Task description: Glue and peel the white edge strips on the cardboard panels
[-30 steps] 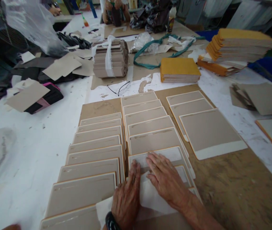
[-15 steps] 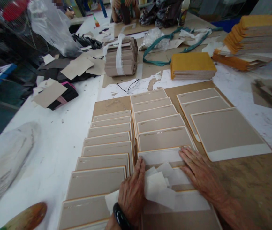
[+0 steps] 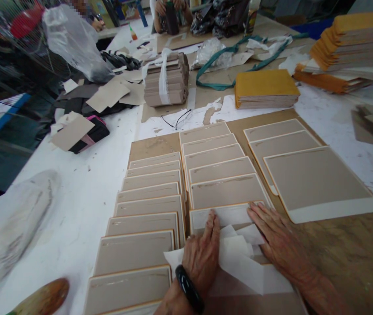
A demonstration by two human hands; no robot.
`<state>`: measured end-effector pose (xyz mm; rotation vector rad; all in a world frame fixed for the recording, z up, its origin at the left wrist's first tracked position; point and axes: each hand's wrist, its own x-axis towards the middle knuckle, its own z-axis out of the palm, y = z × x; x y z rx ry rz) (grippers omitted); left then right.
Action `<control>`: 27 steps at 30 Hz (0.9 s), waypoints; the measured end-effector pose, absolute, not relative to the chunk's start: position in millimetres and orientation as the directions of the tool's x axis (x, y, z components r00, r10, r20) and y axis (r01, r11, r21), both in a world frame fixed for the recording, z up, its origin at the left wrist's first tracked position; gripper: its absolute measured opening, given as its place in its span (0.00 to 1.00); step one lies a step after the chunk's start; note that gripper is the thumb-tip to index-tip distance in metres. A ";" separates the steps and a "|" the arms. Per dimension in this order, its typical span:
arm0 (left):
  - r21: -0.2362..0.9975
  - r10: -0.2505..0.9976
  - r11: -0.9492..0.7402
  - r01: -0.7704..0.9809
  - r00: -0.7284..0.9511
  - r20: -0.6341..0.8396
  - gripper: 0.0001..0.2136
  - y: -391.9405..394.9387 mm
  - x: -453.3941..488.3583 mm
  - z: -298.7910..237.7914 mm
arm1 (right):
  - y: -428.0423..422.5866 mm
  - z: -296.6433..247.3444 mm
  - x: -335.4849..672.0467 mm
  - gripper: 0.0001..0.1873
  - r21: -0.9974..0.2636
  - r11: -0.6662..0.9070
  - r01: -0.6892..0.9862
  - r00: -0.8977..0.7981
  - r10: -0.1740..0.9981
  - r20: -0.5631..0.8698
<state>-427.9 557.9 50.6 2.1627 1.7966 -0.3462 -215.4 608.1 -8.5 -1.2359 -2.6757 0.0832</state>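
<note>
My left hand, with a black bangle on its wrist, has two fingers stretched onto the white strip along the top of a grey-brown panel. Its other fingers are folded over a loose bunch of white paper pieces, which stick out on both sides of the palm. On the right end of that strip, my right hand lies flat with fingers extended, holding nothing. Overlapping panels with orange-edged borders run up the middle column. The papers and hands partly hide the nearest panels.
Overlapping panels form a left column; a few more lie right on the brown board. Behind are a tied bundle, yellow stacks and eyeglasses. A brown-and-green rounded object sits front left. Across the table, a person's hands hold something dark.
My left hand has slid right along the strip toward my right hand, and the paper pieces have moved with it. My right hand stays nearly in place. The view has shifted slightly.
</note>
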 end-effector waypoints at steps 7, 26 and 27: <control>0.027 0.900 -0.062 0.998 0.068 -0.431 0.37 543.4 -451.3 55.7 | 609.1 -4.5 -219.6 0.25 -0.107 0.640 0.761 -0.619 0.766 0.173; 0.259 0.911 0.049 0.965 0.063 -0.408 0.31 540.3 -466.4 59.6 | 618.3 -4.7 -174.6 0.18 -0.230 0.525 0.819 -0.472 0.846 0.247; 0.276 0.916 0.055 0.959 0.061 -0.397 0.30 540.0 -466.3 60.4 | 615.7 0.2 -174.2 0.18 -0.305 0.480 0.822 -0.424 0.875 0.235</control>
